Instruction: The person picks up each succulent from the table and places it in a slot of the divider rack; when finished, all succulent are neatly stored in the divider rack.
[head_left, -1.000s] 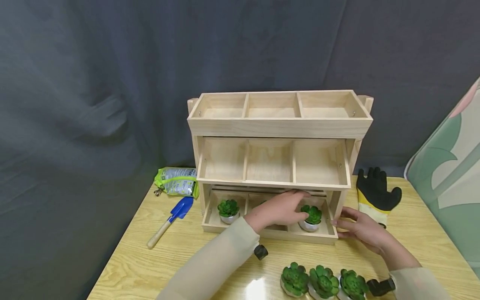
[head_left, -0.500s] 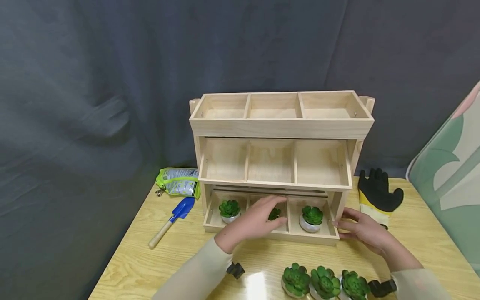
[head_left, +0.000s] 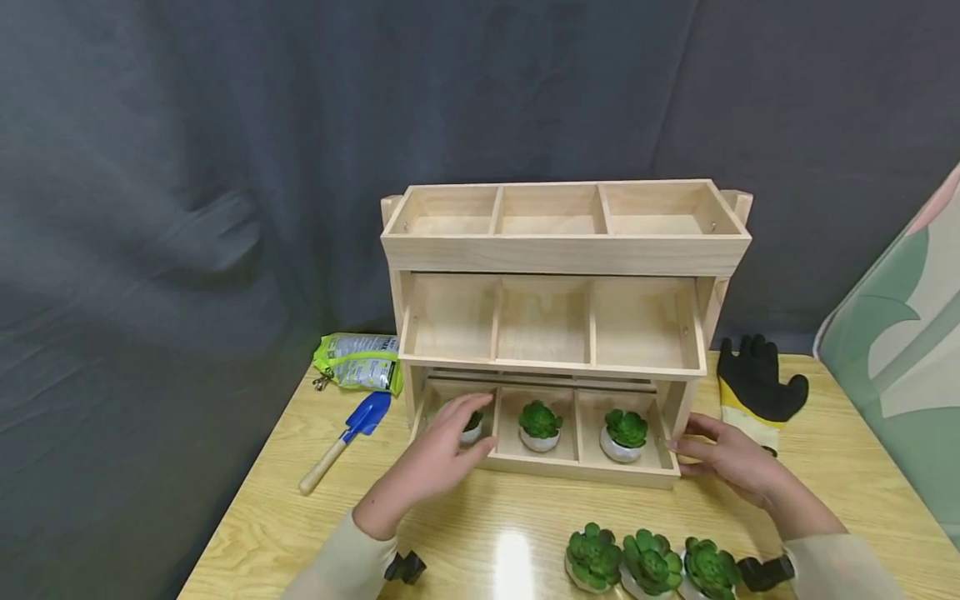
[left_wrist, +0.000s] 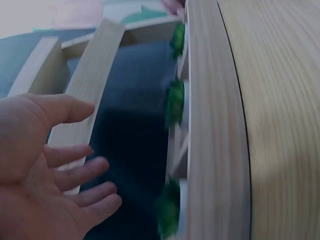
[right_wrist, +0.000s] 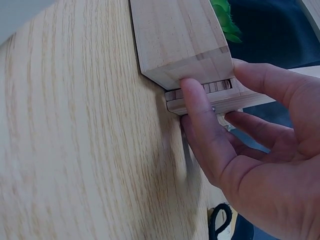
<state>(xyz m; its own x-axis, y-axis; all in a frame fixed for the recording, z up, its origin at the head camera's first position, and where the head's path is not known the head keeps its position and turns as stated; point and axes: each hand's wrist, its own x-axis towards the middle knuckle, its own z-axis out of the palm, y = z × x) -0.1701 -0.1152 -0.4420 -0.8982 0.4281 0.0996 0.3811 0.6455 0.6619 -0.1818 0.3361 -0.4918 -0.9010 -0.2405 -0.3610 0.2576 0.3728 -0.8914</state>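
A three-tier wooden planter shelf (head_left: 566, 254) stands on the table, each tier split into three compartments. On the bottom tier, one potted succulent sits in each compartment: the right one (head_left: 625, 433), the middle one (head_left: 540, 425) and the left one (head_left: 472, 427), partly covered by my left hand (head_left: 435, 458). That hand has its fingers spread and holds nothing, in front of the left compartment. My right hand (head_left: 727, 462) grips the bottom tier's right end beside the leg; the right wrist view shows its fingertips (right_wrist: 192, 87) against the wood.
Several potted succulents, one (head_left: 651, 562) among them, stand in a row at the front of the table (head_left: 465, 542). To the left lie a blue trowel (head_left: 366, 414) and a green bag (head_left: 363, 362). A black and yellow glove (head_left: 757, 383) lies right.
My left hand has moved left along the bottom tier, from the right compartment past the middle one, uncovering the middle succulent. The right hand stays at the shelf's right end.
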